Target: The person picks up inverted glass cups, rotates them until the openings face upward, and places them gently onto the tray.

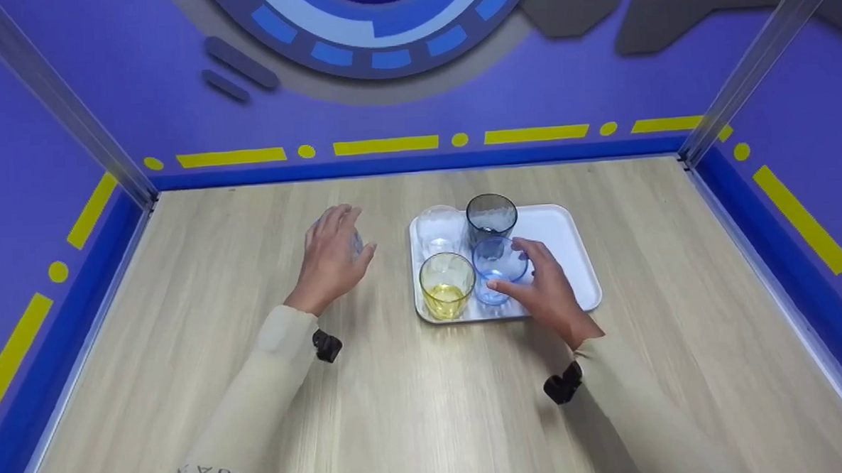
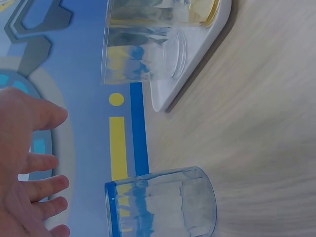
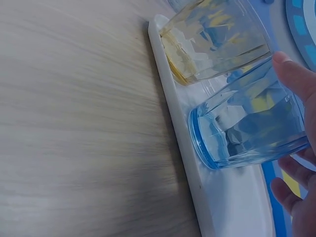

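My right hand (image 1: 547, 288) grips a blue glass (image 3: 247, 118), thumb at one side of the rim and fingers round the other. This glass stands upright at the near edge of a white tray (image 1: 579, 272). Beside it on the tray is a yellow-tinted glass (image 1: 446, 285); a dark grey glass (image 1: 491, 216) and a clear glass (image 1: 438, 230) stand behind. Left of the tray, my left hand (image 1: 329, 258) is over a pale bluish glass (image 2: 163, 202) on the table, fingers apart. The thick blue end of that glass is uppermost, and the hand mostly covers it in the head view.
The wood-grain table (image 1: 414, 407) is bounded by blue panels (image 1: 359, 118) at the back and both sides. A raised lip runs round the tray, and its right part shows bare white. The glasses on it stand close together.
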